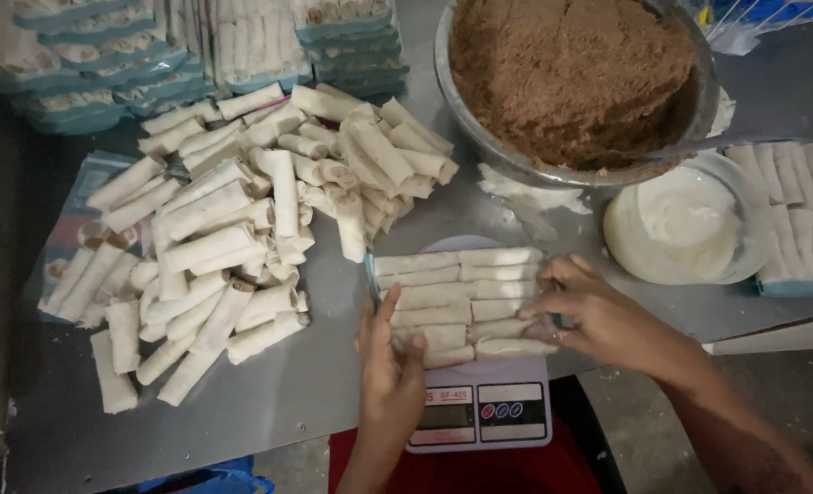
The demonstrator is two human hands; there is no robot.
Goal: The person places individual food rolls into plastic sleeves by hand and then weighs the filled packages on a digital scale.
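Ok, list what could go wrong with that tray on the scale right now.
1. The tray of rolls is wider than the small kitchen scale, so it might tip if the left hand or right hand lets go unevenly.
2. Both hands rest on the tray, which may skew the weight.
3. The scale sits at the table edge and could be knocked off.

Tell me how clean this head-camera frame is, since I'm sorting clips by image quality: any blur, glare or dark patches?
Head view: soft throughout, and the left hand and right hand on the tray of rolls look slightly smeared; the white paste bowl is nearly blown out; the left edge and bottom right corner fall into shadow; the scale display is unreadable.
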